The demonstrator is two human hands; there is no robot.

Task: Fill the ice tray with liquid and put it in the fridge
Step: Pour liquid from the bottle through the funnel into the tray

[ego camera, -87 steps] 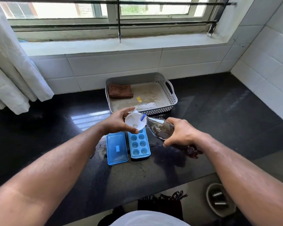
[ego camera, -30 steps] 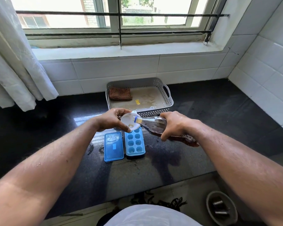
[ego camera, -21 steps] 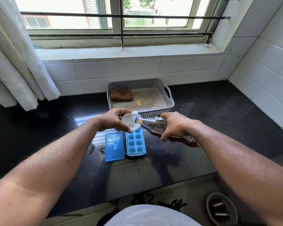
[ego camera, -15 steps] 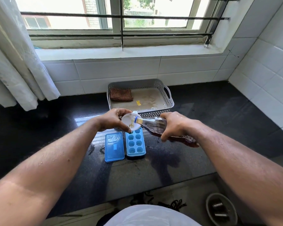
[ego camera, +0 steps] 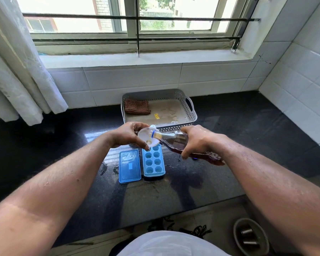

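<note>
A dark stone counter (ego camera: 248, 126) is seen below a barred window (ego camera: 137, 24), with white tiled walls behind and to the right and a white curtain (ego camera: 17, 71) hanging at the left. On the counter, near its front edge, a blue ice tray (ego camera: 154, 163) is laid flat with its cells facing up. A blue lid (ego camera: 129, 166) is laid just beside it on the left, apart from the tray. Over the tray's far left corner a white funnel (ego camera: 146, 137) is held, its rim pinched by the curled fingers and thumb of the left hand (ego camera: 127, 134). A clear bottle (ego camera: 174, 140) of brown liquid is tipped on its side, with its mouth set into the funnel's bowl. The bottle's body is wrapped by the fingers and thumb of the right hand (ego camera: 196, 140). Whether liquid is running into the cells cannot be told. Behind the hands a grey perforated basket (ego camera: 191, 118) is placed against the wall, and a brown checked cloth (ego camera: 136, 106) is folded in its far left corner. Wet marks are spread on the counter around the tray.
</note>
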